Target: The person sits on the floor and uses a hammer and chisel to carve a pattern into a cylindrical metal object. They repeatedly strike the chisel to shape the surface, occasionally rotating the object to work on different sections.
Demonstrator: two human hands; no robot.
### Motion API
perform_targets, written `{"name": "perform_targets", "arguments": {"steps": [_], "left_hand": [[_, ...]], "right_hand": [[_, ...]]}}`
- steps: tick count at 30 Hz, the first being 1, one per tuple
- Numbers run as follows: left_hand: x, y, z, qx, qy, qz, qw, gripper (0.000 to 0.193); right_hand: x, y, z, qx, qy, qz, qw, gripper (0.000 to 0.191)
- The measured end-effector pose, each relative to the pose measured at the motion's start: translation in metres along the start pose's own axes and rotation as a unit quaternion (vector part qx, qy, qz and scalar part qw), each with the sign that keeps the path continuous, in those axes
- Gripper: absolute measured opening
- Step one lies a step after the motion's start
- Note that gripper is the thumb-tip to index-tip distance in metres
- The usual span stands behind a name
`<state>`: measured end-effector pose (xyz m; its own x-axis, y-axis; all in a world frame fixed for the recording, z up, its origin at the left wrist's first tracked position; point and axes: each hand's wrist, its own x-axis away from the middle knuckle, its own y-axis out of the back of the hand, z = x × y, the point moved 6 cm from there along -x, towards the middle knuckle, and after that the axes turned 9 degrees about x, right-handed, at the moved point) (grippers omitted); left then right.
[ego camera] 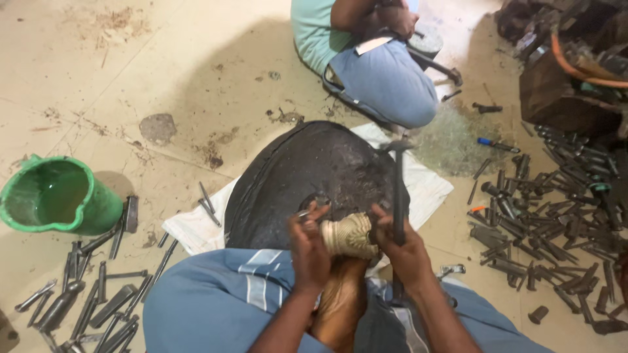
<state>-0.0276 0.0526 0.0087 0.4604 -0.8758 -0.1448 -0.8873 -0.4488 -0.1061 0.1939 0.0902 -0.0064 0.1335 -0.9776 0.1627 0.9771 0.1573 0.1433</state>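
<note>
Left hand (309, 252) pinching a small metal piece (306, 212) on the black dome (307, 173) | right hand (402, 245) clamped round the hammer (398, 196) — head raised | risk — a glancing blow could catch those fingers or the foot (350, 235) beside them

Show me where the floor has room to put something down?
The widest bare tan floor lies top left, beyond the green plastic bucket and left of the seated person in blue trousers. It is crowded right, among the heap of dark metal rods, and bottom left, among more grey metal rods.
</note>
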Motion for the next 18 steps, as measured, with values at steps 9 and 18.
{"name": "perform_targets", "arguments": {"steps": [9,18], "left_hand": [[-0.003,-0.007,0.002,0.008,-0.018,-0.056,0.998,0.026],[-0.035,-0.009,0.053,0.358,0.113,-0.031,0.926,0.023]], "right_hand": [[0.008,0.012,0.018,0.115,-0.058,0.054,0.990,0.036],[0.071,-0.025,0.037,0.424,0.131,-0.080,0.892,0.049]]}}
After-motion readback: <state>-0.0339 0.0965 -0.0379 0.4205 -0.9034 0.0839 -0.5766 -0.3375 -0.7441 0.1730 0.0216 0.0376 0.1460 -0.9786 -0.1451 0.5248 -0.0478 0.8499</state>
